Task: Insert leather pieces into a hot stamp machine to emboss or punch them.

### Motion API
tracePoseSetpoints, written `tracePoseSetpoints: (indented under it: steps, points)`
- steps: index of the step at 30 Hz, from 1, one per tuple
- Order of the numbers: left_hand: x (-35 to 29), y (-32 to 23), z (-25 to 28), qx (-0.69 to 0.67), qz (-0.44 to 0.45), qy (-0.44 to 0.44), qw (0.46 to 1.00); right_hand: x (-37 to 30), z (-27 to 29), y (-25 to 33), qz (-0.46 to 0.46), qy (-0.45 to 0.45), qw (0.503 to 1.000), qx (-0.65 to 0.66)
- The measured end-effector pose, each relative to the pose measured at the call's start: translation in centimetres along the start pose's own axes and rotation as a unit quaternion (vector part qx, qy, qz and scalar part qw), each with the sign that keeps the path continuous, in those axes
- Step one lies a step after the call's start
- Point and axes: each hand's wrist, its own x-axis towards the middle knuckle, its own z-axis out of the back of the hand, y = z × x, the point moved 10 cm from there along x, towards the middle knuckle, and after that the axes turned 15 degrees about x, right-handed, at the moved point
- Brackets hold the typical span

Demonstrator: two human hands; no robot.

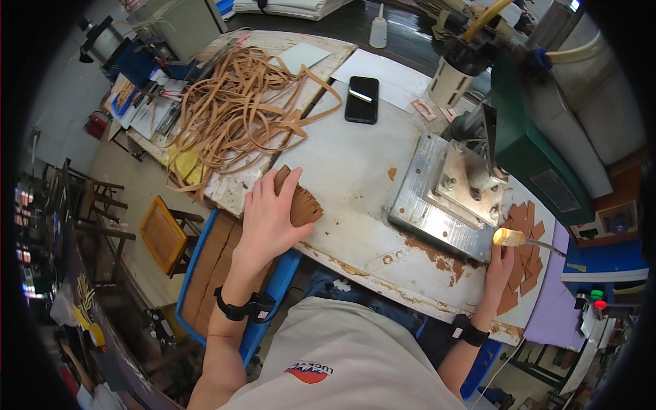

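My left hand [272,213] is wrapped round a stack of small brown leather-like pieces [305,207] at the table's left front edge. Thumb and fingers press on opposite sides of the stack, whose notched edges face right. On the right, my right hand [501,268] reaches up beside the corner of a metal press base [437,205]. A small lit lamp [508,237] on a bendy stem covers its fingertips, so what they touch is hidden. Loose brown pieces [525,256] lie in a heap just right of that hand.
A tangle of brown strips [239,109] covers the table's far left. Behind the work area lie a black phone [362,100] and a white squeeze bottle [378,31]. The green press body [540,143] rises at right. A blue crate [188,301] stands below the left edge.
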Motion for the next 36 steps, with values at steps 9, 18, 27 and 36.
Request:
tracePoseSetpoints:
  steps: [9, 18, 27, 36]
  points:
    - [-0.3, 0.2, -4.0, 0.104, -0.034, -0.004, 0.994, 0.6, 0.1, -1.6, -0.012, 0.001, 1.0, 0.014]
    - [1.2, -2.8, 1.2, 0.034, -0.058, -0.028, 0.997, -0.2, 0.5, -0.7, -0.013, -0.003, 1.0, 0.02]
    - [2.3, -4.4, -4.9, 0.044, -0.141, 0.088, 0.985, 0.1, 0.0, -0.9, -0.009, 0.009, 1.0, 0.007]
    - [3.4, -3.4, -0.3, 0.024, -0.097, -0.013, 0.995, 0.5, -0.7, 2.3, 0.006, -0.002, 0.999, -0.034]
